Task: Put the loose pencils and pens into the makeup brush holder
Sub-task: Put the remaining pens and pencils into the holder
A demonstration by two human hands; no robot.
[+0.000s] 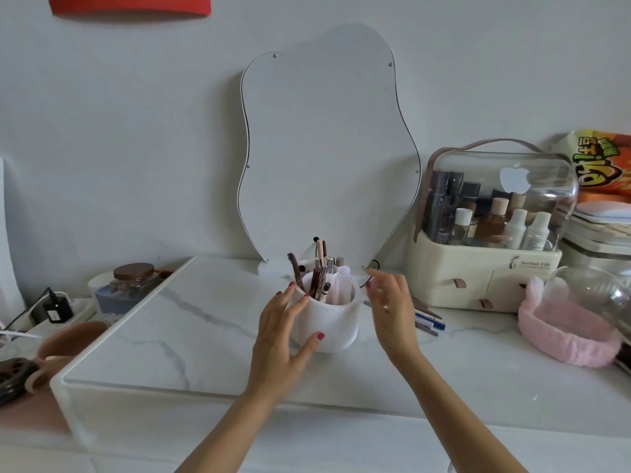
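A white makeup brush holder (336,327) stands mid-table on the marble top, with several brushes and pencils (319,278) upright in it. My left hand (283,332) wraps its left side, thumb on the front wall, fingers at the rim. My right hand (389,308) hovers just right of the holder, blurred, fingers spread, holding nothing. Several loose pens and pencils (428,320) lie on the table behind my right hand, partly hidden by it.
A wavy mirror (327,148) leans on the wall behind the holder. A cream cosmetics case (485,274) with clear lid sits at right, with a pink fluffy headband (566,332) and glass bowl (594,291) nearer. A jar, charger and cups crowd the lower left shelf.
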